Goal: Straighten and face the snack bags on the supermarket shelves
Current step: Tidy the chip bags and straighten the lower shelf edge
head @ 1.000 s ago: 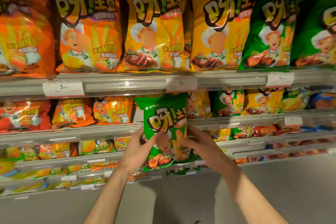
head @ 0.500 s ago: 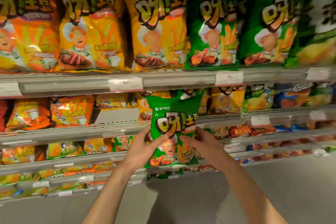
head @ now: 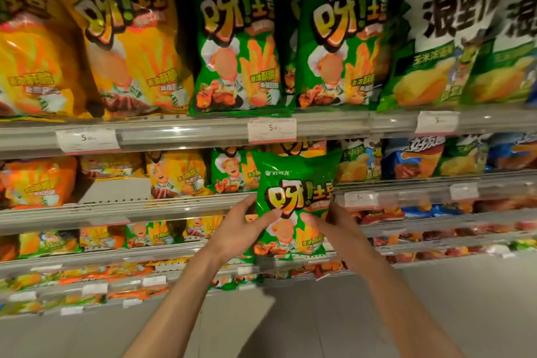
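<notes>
Two hands, left hand (head: 236, 229), right hand (head: 334, 227), upright green snack bag (head: 293, 183)

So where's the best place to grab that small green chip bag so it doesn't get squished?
Probably by its two side edges, one hand from each side, as here: the left hand and right hand hold the small green bag at its sides, thumbs on the front. The bag is upright, puffy and faces outward, so gripping the edges likely spares the chips.
</notes>
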A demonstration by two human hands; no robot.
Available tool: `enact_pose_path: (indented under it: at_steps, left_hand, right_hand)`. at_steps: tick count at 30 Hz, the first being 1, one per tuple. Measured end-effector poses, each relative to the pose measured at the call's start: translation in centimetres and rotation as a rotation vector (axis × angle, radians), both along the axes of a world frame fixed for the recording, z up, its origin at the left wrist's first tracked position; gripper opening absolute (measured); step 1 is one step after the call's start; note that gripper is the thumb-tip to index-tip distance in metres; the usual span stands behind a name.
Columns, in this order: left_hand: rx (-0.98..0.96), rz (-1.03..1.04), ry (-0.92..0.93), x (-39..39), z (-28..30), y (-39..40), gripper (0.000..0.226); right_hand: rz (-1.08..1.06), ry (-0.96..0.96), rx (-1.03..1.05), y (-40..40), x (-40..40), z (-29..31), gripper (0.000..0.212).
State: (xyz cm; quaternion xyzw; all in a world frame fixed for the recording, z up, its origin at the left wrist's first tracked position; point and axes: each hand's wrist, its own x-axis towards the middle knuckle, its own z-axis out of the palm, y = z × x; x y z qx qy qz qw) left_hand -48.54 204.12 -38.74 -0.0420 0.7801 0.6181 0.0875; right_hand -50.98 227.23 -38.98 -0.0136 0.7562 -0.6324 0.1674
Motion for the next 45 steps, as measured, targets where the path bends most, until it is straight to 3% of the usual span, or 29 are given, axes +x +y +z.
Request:
enact_pose_path:
  at_steps: [6, 10, 15, 19, 21, 28, 33, 45]
  left_hand:
    - [-0.016, 0.106, 0.066, -3.5, -0.6, 2.4, 0.069]
    - [-0.231, 0.176, 0.199, -7.2, -1.6, 4.4, 0.052]
    - [-0.535, 0.265, 0.209, -10.2, -2.5, 6.4, 0.081]
    - [-0.647, 0.290, 0.199, -11.3, -2.6, 7.0, 0.065]
    - [-0.608, 0.327, 0.260, -11.4, -2.3, 7.1, 0.055]
    - [-0.388, 0.367, 0.292, -11.5, -1.1, 7.8, 0.064]
    - [-0.235, 0.389, 0.372, -10.9, -0.7, 7.4, 0.050]
    - [-0.157, 0.398, 0.393, -7.6, 0.0, 5.0, 0.050]
  right_hand:
    - [-0.170, 0.001, -0.005, 4.6, -0.7, -0.7, 0.017]
    - [-0.235, 0.010, -0.002, 6.9, -1.0, -1.4, 0.021]
    - [-0.252, 0.026, 0.002, 8.6, -1.1, -1.7, 0.021]
    - [-0.253, 0.028, 0.019, 9.4, -1.4, -2.0, 0.019]
    - [-0.257, 0.024, 0.012, 9.7, -1.5, -2.1, 0.020]
    - [-0.262, 0.032, -0.017, 10.2, -1.5, -2.3, 0.015]
    - [-0.278, 0.034, -0.022, 10.4, -1.5, -2.7, 0.017]
    - [-0.282, 0.014, -0.039, 9.7, -1.2, -3.4, 0.010]
